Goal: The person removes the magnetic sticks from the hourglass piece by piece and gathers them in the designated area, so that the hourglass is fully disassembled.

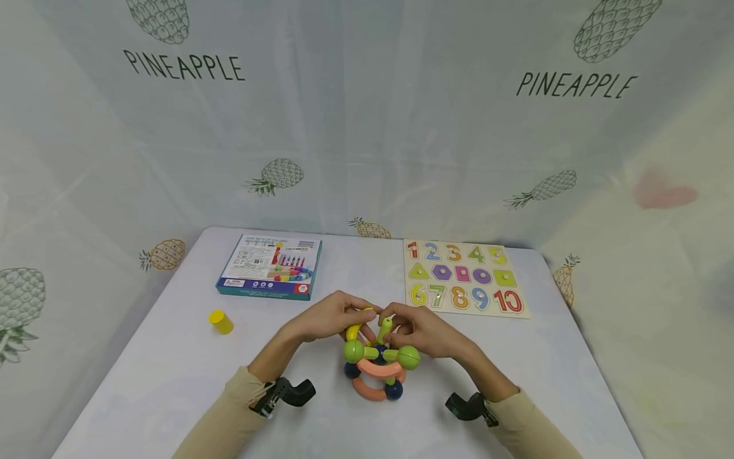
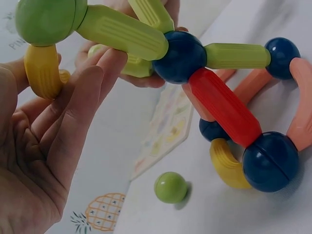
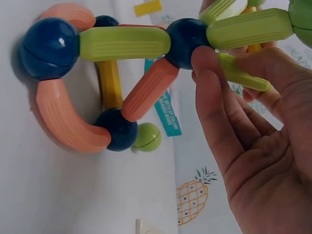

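Note:
A magnetic ball-and-rod construction [image 1: 378,370] stands on the table, with dark blue balls joined by salmon, red, yellow and green rods. At its top is a dark blue ball [image 2: 179,57] from which several light green rods spread. My left hand [image 1: 338,317] pinches a curved yellow rod [image 2: 43,73] that hangs from a light green ball [image 2: 51,19] at one rod's end. On the other side, my right hand [image 1: 427,329] pinches a straight light green rod [image 3: 243,73], fingertips right at the top blue ball. A second green ball [image 1: 409,357] caps another rod.
A loose green ball [image 2: 170,187] lies on the table behind the construction. To the left are a yellow cylinder [image 1: 220,322] and a flat toy box [image 1: 269,266]. A number-and-shape puzzle board [image 1: 467,278] lies at the back right, before the pineapple-printed curtain [image 1: 367,127].

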A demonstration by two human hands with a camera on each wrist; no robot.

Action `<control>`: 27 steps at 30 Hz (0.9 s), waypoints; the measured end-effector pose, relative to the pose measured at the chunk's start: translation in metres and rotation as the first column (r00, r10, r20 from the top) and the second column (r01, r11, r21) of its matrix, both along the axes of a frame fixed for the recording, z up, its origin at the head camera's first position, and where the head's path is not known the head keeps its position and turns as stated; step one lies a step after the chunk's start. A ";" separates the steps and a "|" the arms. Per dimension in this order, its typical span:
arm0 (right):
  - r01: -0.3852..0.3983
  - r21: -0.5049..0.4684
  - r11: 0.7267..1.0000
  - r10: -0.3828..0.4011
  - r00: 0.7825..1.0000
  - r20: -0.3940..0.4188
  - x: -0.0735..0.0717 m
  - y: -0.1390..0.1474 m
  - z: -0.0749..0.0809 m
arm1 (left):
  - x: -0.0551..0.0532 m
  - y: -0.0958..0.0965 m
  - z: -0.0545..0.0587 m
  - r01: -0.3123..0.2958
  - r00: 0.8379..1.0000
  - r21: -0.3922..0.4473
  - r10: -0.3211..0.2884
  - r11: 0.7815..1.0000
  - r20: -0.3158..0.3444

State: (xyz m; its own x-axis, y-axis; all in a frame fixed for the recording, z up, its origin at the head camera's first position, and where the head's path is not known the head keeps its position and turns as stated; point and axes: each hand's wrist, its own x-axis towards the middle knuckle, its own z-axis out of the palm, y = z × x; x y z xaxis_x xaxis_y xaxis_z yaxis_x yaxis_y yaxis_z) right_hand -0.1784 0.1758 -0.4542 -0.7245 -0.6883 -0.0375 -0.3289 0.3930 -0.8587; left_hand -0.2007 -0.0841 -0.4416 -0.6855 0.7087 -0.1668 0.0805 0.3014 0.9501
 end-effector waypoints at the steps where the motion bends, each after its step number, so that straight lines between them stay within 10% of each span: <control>1: 0.005 0.000 1.000 -0.005 1.000 -0.004 0.000 0.000 -0.001 | 0.000 0.000 0.000 0.001 1.000 0.000 -0.001 1.000 -0.001; 13: 0.106 -0.027 0.994 -0.104 0.992 0.070 -0.010 0.042 0.002 | -0.002 0.000 0.000 0.021 0.999 -0.011 -0.021 1.000 -0.029; 27: 0.248 0.232 0.940 -0.290 0.942 0.169 -0.010 0.157 -0.011 | -0.002 0.001 -0.001 0.032 0.999 -0.009 -0.032 0.999 -0.035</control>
